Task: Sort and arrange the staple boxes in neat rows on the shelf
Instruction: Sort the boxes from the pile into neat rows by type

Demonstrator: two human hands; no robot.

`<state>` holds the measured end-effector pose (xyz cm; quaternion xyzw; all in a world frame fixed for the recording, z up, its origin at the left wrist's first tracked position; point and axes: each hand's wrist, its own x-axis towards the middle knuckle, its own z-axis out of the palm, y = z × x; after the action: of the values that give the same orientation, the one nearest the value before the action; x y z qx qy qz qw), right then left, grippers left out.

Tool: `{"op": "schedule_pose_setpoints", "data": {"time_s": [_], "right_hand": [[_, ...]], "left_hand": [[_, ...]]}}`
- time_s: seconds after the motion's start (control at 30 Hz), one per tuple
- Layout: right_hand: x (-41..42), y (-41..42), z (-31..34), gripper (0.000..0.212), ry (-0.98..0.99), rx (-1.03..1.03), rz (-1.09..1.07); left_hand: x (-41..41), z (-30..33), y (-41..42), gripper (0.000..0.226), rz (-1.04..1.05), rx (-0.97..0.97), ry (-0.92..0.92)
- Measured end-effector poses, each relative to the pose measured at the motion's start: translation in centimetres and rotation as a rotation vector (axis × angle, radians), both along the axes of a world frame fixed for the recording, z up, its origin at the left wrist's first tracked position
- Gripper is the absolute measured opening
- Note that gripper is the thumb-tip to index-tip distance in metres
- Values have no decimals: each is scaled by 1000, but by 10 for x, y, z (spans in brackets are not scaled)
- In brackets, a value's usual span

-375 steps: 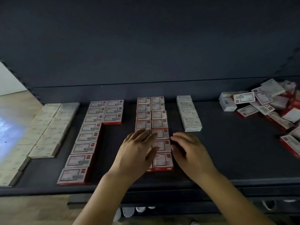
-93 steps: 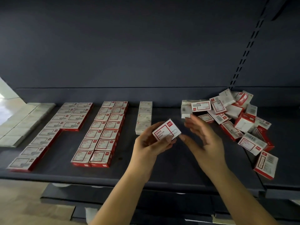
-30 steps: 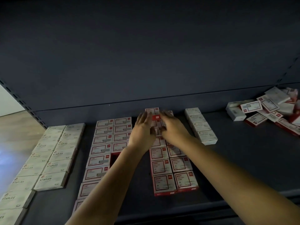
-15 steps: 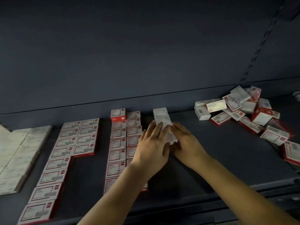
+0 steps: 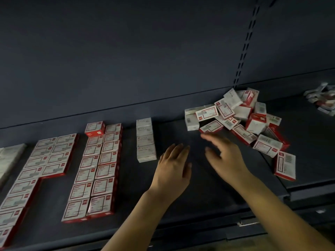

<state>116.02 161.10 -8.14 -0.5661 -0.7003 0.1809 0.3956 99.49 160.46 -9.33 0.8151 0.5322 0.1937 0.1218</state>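
Observation:
Red-and-white staple boxes lie flat in a double row (image 5: 96,171) on the dark shelf (image 5: 208,192), with one box stacked on top at its far end (image 5: 94,128). Another red-and-white row (image 5: 45,160) runs further left. A short column of plain white boxes (image 5: 146,140) stands to the right of the double row. A loose heap of unsorted boxes (image 5: 241,120) lies at the back right. My left hand (image 5: 174,165) hovers palm down, fingers relaxed, just right of the white column. My right hand (image 5: 224,156) reaches toward the heap, fingers spread, holding nothing.
Pale boxes (image 5: 9,158) sit at the far left edge. A second small pile (image 5: 322,98) lies on the neighbouring shelf section at far right. A slotted upright (image 5: 244,44) divides the back panel. The shelf's front lip (image 5: 181,232) runs below my forearms.
Both hands have left the white column and moved right and nearer me. The right hand now stretches toward the loose heap. The view has swung right.

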Motion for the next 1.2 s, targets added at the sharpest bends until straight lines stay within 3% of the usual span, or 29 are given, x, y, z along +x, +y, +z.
{"op": "schedule_pose_setpoints", "data": {"time_s": [0.23,0.37,0.6,1.03,1.1,1.2], "right_hand": [[71,16,11,34,35,155,-314],[109,31,7,38,-4,-3,-453],[127,49,-5,42,-87,-100,-436],[135,50,-10,39,-204,-54,-395],[136,47,-9,35,-187,-6,-368],[132,39,1,33,-69,92,-338]], "left_hand": [[31,-7,-2,55,19,-76,11],[56,-9,2,50,-31,-69,19],[73,-7,7,50,-16,-69,44],[80,-5,9,51,46,-68,61],[81,-4,8,51,40,-82,0],[83,1,6,46,49,-197,-269]]}}
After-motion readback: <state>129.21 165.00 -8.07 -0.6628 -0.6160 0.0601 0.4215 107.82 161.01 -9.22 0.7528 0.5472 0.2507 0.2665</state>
